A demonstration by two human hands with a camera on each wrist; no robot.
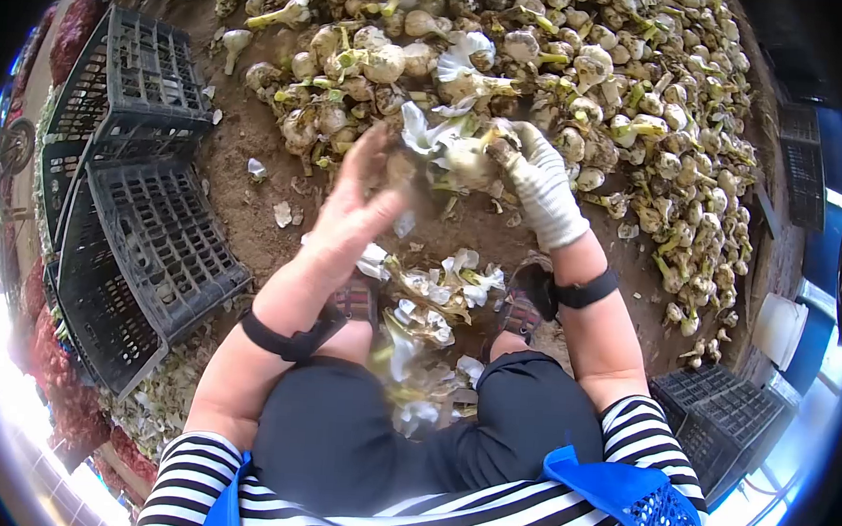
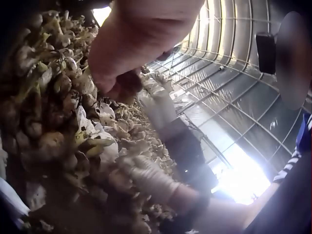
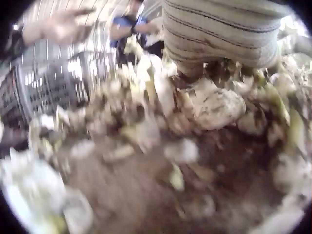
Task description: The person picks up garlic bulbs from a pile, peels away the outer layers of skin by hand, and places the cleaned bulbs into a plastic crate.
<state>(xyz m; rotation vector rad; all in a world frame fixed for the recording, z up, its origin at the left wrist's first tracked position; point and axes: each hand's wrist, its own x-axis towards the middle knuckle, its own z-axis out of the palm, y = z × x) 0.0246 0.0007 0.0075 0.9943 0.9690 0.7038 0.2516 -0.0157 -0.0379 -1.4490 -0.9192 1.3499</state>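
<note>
Fingers of the right hand [image 1: 544,188], in a pale knitted glove with dark stripes, are curled round the stubby brown stem end of a cream-coloured, rounded garlic bulb [image 1: 471,161]. The bare left hand [image 1: 348,197] is well open, its thumb apart from the fingers; whether its blurred fingertips touch any skin, I cannot tell.

The bulb is between the two hands, towards 12 o'clock in the head view, just this side of the large heap of soil-marked garlic bulbs [image 1: 593,67] that spreads from 12 to 3 o'clock.

To strip the loose skin well, I would grip the stem end firmly but leave the rounded body uncrushed. The bare thumb and fingertips should catch a lifted edge and draw it down and away — only the slack outer layers, not the tight one round the cloves. Small turns of the gloved wrist would bring each side within reach, and a light rub should shift dry flakes. Pulling too hard could tear into the cloves or snap the stem.

As for looks, the bulb is smeared by motion: pale cream, with thin, white, papery skin [image 1: 418,130] flaring towards 10 o'clock. Similar white and tan peelings [image 1: 434,292] lie on the brown earth at 6 o'clock from it — between the feet
</note>
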